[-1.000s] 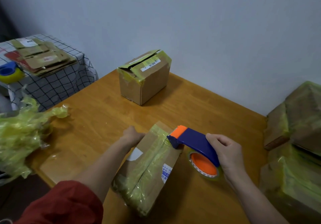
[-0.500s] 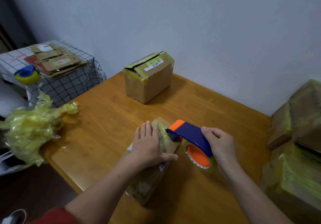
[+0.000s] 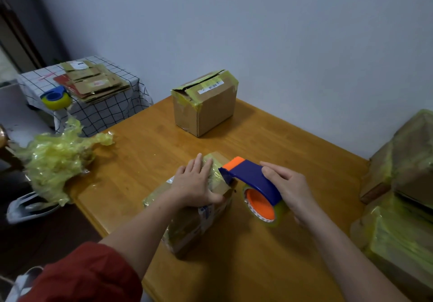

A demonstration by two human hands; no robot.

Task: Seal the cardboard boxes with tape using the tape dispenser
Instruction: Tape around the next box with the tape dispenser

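A small cardboard box, wrapped in yellowish tape, is seen lying on the wooden worktop near the front edge, a little left of centre. The left grip, a bare hand, is laid flat on the far end of this box, its fingers straight and held close together, pressing on the taped top. The right grip is curled round the blue handle of the tape dispenser, whose orange-tipped head is set against the right edge of the box, just beside the left thumb. The tape roll with its orange core is carried below the handle, above the worktop to the right of the box. A second cardboard box, its top flaps partly taped and slightly gaping, is stood at the far side of the worktop. A crumpled wad of yellow tape is left at the left edge. On a checked-cloth side table at the far left, flattened cardboard and another dispenser are placed. Taped boxes are piled at the right.
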